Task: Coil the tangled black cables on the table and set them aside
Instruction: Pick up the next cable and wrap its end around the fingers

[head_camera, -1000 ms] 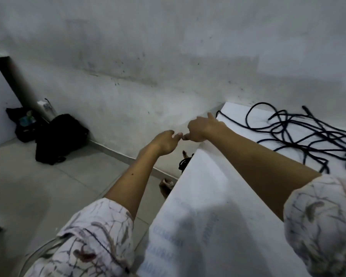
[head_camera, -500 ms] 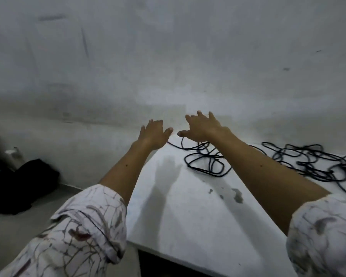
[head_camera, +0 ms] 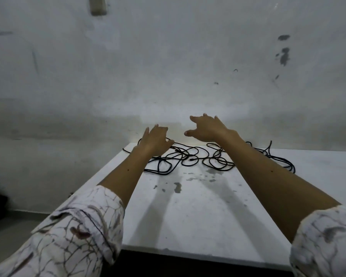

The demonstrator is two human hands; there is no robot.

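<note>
The surface [head_camera: 198, 216] is a white slab, set close to a stained wall, its near edge running across the lower part of the view. Grey patches and small chips [head_camera: 177, 186] mark its middle, where the coating is worn. Black cables [head_camera: 188, 158] lie directly on it along the far edge, in a loose tangle of crossing loops. The tangle stretches from the far left corner toward the right, where a few strands [head_camera: 284, 162] trail off. One cable end [head_camera: 270, 143] sticks up near the wall.
</note>
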